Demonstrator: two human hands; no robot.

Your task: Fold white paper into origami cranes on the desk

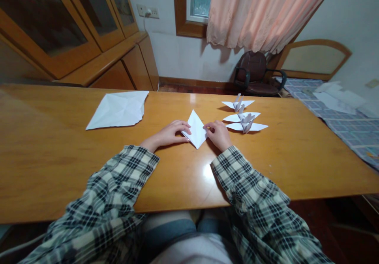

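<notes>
A white sheet of paper folded into a diamond [196, 132] lies on the wooden table in front of me, one corner pointing away. My left hand [173, 133] has its left corner between thumb and fingers, with fingertips resting on top. At the right corner, my right hand [218, 133] pinches the edge with curled fingers. Beyond my right hand stand three folded paper cranes in a short column: a far one [237, 104], a middle one [235, 117] and a near one [248, 127], their wings spread. The middle crane is partly hidden by the near one.
A creased white paper sheet [118, 109] with a ragged right edge lies on the table [56, 157] to the left. Past the table are a brown armchair [253, 68], a glass-door cabinet [100, 51] and a pink curtain [254, 15]. A checked bed cover [322, 110] is at the right.
</notes>
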